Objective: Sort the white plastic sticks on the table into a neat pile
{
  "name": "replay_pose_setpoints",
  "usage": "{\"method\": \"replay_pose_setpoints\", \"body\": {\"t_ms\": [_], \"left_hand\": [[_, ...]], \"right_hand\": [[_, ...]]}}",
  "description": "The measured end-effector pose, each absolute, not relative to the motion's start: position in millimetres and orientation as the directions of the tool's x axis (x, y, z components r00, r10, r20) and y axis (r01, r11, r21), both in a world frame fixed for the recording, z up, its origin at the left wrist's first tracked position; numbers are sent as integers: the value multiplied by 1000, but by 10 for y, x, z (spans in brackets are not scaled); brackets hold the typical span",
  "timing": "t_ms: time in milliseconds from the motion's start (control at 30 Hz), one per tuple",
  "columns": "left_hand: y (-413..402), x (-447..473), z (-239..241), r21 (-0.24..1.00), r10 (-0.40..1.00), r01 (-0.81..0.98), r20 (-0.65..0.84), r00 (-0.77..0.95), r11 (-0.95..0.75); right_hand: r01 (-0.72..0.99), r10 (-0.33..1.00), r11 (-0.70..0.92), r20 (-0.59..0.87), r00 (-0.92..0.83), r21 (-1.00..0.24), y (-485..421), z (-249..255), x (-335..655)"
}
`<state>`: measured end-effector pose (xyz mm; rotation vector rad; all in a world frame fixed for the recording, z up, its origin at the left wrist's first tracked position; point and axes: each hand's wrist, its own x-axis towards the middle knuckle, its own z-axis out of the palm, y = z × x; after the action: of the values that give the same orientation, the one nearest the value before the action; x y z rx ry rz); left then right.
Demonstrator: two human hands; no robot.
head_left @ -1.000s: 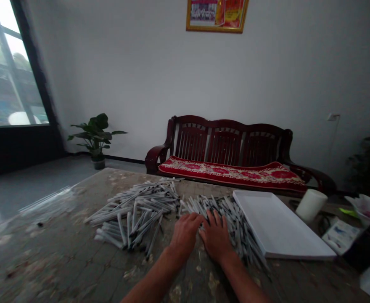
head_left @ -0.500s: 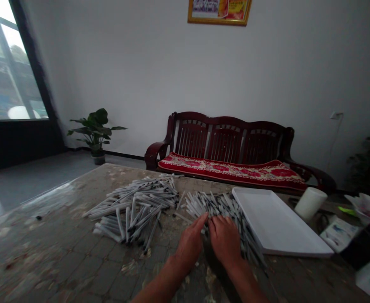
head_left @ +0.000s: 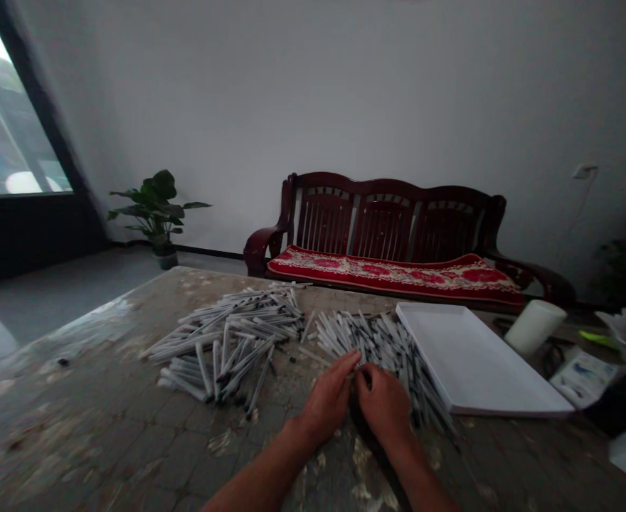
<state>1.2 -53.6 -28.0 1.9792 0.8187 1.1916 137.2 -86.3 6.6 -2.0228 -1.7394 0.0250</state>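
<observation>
Our right hand (head_left: 385, 402) has curled from its flat spread, beside our straighter-fingered left hand (head_left: 328, 398) at the near edge of the right pen heap (head_left: 339, 333); we cannot tell whether either holds anything. The left pen heap (head_left: 232, 328) looks separated; both remain jumbled on the worktop (head_left: 131, 441).

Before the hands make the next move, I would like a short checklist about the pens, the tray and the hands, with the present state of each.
1. Left pile and right pile fully separate: not ok, loose pens lie between.
2. Right pile neatly aligned: not ok, its pens point several ways.
3. White tray open side up: ok.
4. Left hand at right pile's near edge: ok.
5. Right hand holding a pen: cannot tell, curled fingers hide it.
</observation>
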Motion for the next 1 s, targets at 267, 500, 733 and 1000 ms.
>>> {"method": "replay_pose_setpoints", "body": {"t_ms": [267,500,733,1000], "left_hand": [[-385,-85,-127,996,992,47,72,104,-78],[-309,-65,-106,936,966,-272,-174,192,223],[-317,-33,-110,902,968,-363,-180,173,232],[-333,-17,-74,889,971,-393,-206,120,237]], "right_hand": [[936,932,23,347,107,-350,-919,-59,1448],[920,939,106,343,32,-377,-926,-15,1440],[816,953,39,268,143,-576,-885,-63,1507],[704,913,131,361,187,-698,-845,-48,1453]]}}
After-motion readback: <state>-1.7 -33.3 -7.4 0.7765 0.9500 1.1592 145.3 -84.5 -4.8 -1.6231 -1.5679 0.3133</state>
